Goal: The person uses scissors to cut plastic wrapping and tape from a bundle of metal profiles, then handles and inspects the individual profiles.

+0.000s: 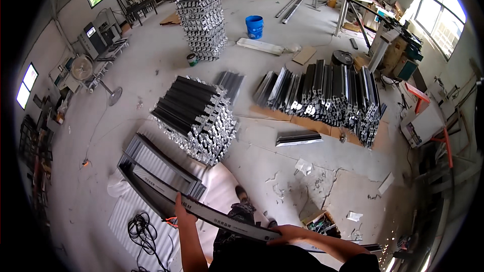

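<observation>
The person wears a black top (pixel 267 259), which looks plain, with a short black sleeve (pixel 360 263) on the right arm. The trousers (pixel 242 213) are dark, with an irregular pattern of greyish patches. The shoes (pixel 241 191) seem also dark. Left hand (pixel 186 212), right hand (pixel 288 234) and forearms (pixel 193 246) are bare.
</observation>
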Tool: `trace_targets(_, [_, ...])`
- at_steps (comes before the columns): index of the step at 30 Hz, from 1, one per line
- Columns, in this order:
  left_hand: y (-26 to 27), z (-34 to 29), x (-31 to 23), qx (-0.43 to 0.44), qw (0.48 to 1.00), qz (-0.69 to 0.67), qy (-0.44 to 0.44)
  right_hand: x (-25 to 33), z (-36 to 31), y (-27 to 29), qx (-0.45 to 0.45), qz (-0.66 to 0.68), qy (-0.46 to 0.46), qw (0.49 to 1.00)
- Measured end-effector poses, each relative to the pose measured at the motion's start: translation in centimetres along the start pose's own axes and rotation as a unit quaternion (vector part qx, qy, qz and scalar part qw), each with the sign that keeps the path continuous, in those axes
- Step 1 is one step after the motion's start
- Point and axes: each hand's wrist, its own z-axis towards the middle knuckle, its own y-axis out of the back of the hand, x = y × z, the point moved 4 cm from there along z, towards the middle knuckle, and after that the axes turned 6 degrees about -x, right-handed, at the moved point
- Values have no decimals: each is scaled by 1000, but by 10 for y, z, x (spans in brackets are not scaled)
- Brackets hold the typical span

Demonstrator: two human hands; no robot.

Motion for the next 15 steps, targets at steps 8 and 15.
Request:
trace_targets(8, [-234, 121, 13, 145, 988, 26, 35, 30, 105, 176, -41, -16, -77, 996])
trace_targets(15, [-451, 206, 29, 193, 973, 94, 88, 54, 174, 307, -143, 106, -93, 980])
